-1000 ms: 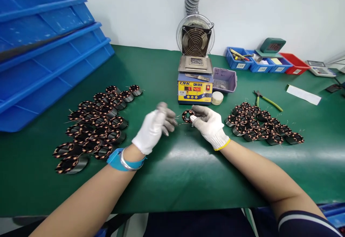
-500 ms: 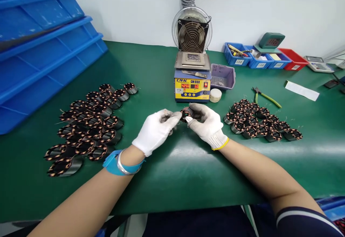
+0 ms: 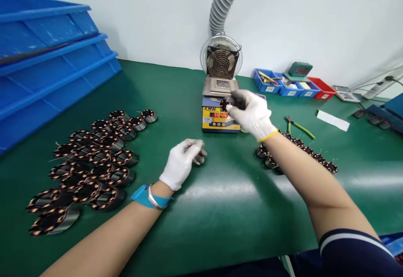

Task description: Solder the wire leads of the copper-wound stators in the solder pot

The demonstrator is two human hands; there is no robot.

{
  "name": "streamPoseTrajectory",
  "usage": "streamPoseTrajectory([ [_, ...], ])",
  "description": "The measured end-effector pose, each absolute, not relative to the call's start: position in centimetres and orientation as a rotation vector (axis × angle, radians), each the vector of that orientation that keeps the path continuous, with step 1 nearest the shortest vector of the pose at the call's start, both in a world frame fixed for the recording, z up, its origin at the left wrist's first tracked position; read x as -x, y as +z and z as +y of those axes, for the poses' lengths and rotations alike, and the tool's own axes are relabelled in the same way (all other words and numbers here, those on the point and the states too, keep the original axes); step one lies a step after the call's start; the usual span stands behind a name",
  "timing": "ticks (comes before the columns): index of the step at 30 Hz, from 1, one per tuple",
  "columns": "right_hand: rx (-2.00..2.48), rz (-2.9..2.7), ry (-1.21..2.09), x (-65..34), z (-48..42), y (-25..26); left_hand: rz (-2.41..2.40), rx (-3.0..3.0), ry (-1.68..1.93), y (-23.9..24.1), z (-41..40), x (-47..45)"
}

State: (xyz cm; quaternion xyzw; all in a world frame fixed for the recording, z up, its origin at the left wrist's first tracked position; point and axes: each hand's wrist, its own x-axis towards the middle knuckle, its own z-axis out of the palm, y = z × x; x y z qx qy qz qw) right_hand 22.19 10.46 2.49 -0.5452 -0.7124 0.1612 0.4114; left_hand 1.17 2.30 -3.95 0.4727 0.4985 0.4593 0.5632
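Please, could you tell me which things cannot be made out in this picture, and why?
In the head view:
Control panel: upper right part hidden by the held ring and right hand.
Right-side rings: some hidden by the right forearm.
Left hand: curled, so whether it holds anything is unclear.
Box labels: too small to read.
Blue crates: cut off by the left edge.

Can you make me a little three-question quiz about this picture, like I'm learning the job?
1. Which gloved hand holds a copper ring near the yellow-and-blue machine?

2. True or false: the pliers lie on the green table.

3. Pick one. In the row of small boxes by the wall, the box at the right end is:
A) blue
B) red
C) yellow

Key: 1. The right hand. 2. True. 3. B.
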Motion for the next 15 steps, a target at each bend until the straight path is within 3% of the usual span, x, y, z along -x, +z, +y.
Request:
streamPoseTrajectory([
  [8, 1.786, -2.336, -0.401, -21.4, 21.9, 9.7, 1.107, -1.151, 0.95, -3.8, 2.6, -2.2],
  [15, 1.858, -2.526, -0.554, -19.1, 24.8, 8.9, 1.064, -1.158, 0.919, -4.9, 2.8, -2.0],
])
